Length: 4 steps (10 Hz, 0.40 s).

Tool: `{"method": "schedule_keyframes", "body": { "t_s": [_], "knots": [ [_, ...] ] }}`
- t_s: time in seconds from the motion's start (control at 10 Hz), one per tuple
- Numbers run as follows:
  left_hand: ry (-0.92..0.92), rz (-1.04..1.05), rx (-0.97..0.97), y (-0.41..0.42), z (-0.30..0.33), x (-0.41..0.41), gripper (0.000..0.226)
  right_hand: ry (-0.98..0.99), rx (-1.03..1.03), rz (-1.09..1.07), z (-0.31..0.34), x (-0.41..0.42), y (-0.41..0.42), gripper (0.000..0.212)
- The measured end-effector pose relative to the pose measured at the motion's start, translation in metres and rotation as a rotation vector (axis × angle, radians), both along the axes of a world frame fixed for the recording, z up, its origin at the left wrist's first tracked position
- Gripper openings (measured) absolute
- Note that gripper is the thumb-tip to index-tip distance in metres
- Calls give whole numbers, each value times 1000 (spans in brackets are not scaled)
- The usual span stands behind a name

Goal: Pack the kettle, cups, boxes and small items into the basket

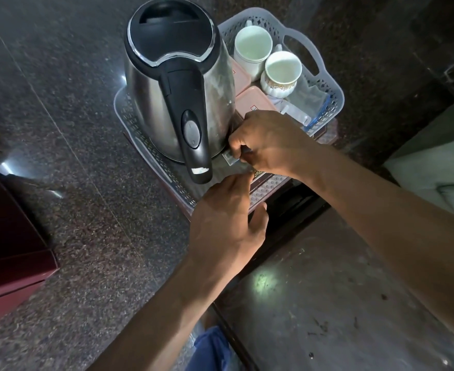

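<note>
Right hand [267,141] pinches a small sachet [230,158] beside the kettle [177,84]; left hand [227,218] hangs relaxed: tuck it flat inside the basket [325,76].

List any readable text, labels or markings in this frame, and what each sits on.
None can be read.
Kettle handle: worn white sticker near its tip, no legible print.
Kettle switch: two small marks, too faint to read.
Pink boxes: small red-outlined label on each lid, too small to read.
Small packet pinched by the right hand beside the kettle base: printed patch, blurred.
Cups: gold pattern only, no words.
</note>
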<state>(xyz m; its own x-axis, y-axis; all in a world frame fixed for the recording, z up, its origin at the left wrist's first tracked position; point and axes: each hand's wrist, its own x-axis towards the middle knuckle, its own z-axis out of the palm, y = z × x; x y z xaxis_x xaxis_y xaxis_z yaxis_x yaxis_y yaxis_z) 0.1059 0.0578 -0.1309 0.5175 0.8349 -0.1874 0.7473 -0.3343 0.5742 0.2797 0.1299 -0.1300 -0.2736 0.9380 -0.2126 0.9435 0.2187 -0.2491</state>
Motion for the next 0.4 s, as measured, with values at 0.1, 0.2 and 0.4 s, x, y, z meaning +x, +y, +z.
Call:
{"method": "schedule_keyframes", "body": {
  "t_s": [0.1, 0.2, 0.4],
  "knots": [
    [6, -15, -6, 1, 2, 0, 55, -13, -7, -35, 4, -1, -2, 18],
    [15, -22, -1, 1, 13, 1, 55, -3, -13, -51, 22, 1, -9, 18],
    [12, -97, 59, 0, 63, 16, 60, -33, 97, -189, 94, 23, -44, 29]
  ]
}}
